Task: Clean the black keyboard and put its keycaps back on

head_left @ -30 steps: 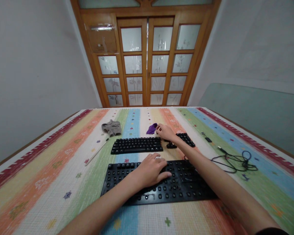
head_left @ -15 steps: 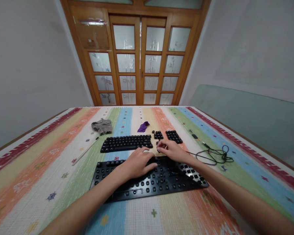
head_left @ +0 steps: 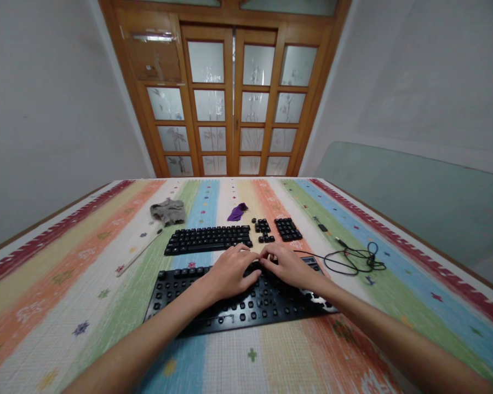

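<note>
A black keyboard base (head_left: 238, 314) lies flat before me, with most keycaps off and bare switch stems showing. A few keycaps (head_left: 184, 273) sit along its far left row. My left hand (head_left: 234, 271) rests over the middle of the base, fingers reaching to its far edge and thumb apart. Beside it, my right hand (head_left: 285, 265) has thumb and fingertips drawn together at the far row, close to the left fingertips. Whatever those fingers hold is hidden. Beyond the base, loose keycaps lie in keyboard order: a main block (head_left: 208, 239), a smaller group (head_left: 263, 225) and a number-pad block (head_left: 288, 229).
A grey cloth (head_left: 167, 212) and a purple cloth (head_left: 238, 212) lie farther back. Left of the keycaps is a thin pale stick with a dark tip (head_left: 139, 253). A coiled black cable (head_left: 353, 260) and a small dark piece (head_left: 322, 227) lie right.
My right hand has moved from the small loose keycaps back toward the base's far row, next to my left hand. My left hand stays on the base. The view has shifted slightly.
</note>
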A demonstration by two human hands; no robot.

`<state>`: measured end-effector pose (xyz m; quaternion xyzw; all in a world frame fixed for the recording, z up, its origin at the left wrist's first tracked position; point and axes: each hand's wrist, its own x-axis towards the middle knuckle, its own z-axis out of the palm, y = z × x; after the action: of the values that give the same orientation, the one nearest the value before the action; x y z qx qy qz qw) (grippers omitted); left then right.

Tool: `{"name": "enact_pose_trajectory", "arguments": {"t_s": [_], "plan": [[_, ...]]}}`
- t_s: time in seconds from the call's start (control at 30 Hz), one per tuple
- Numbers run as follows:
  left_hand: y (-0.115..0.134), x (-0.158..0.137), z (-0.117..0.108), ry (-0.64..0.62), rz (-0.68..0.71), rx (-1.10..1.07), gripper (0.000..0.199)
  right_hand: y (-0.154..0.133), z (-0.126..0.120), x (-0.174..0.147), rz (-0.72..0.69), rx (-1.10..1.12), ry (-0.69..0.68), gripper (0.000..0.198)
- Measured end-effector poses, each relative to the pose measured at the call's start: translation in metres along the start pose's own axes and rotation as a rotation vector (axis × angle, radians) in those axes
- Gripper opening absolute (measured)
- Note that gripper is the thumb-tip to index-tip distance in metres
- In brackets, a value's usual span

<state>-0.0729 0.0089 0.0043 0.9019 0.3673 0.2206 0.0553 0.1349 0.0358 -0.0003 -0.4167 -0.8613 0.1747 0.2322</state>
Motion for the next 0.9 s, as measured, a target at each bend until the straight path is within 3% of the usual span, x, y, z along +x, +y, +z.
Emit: {"name": "enact_pose_trajectory", "arguments": {"t_s": [0.33,0.9], "plan": [[0.001,0.002,0.003,0.015,0.0,-0.028,0.016,0.009,0.0,-0.008,-0.111,0.0,0.023,0.007],[0.005,0.003,-0.001,-0.006,0.033,-0.062,0.02,0.012,0.009,-0.006,-0.213,-0.102,0.067,0.01]]}}
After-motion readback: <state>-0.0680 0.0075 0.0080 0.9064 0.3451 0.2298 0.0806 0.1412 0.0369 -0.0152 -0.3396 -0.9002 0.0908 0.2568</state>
